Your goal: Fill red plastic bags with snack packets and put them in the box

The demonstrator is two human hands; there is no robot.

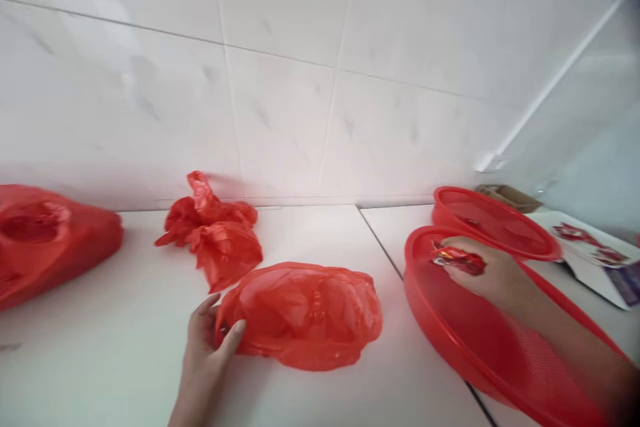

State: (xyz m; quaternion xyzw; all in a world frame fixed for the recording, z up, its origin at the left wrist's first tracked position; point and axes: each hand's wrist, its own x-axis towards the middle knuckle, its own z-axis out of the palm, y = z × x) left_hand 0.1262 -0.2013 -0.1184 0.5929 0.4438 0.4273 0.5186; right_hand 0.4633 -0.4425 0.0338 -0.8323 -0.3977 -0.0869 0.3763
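Note:
My left hand point(210, 347) is at the near left edge of an open red plastic bag point(310, 313), thumb over its rim and fingers around the outside. The bag stands with its mouth upward, and it looks spread into an oval. Over a large red plastic basket point(450, 340), my right hand point(485, 273) is closed around small shiny red packets point(463, 260) with some yellow and white print. How many it holds is hidden by the fingers.
A crumpled red plastic bag point(217, 233) lies near the tiled wall. Farther left sits a bulging red bag point(55, 240). At the right are a second red basket point(495, 220), a brown box point(510, 197) and a white tray point(550, 219) with red packets point(580, 235).

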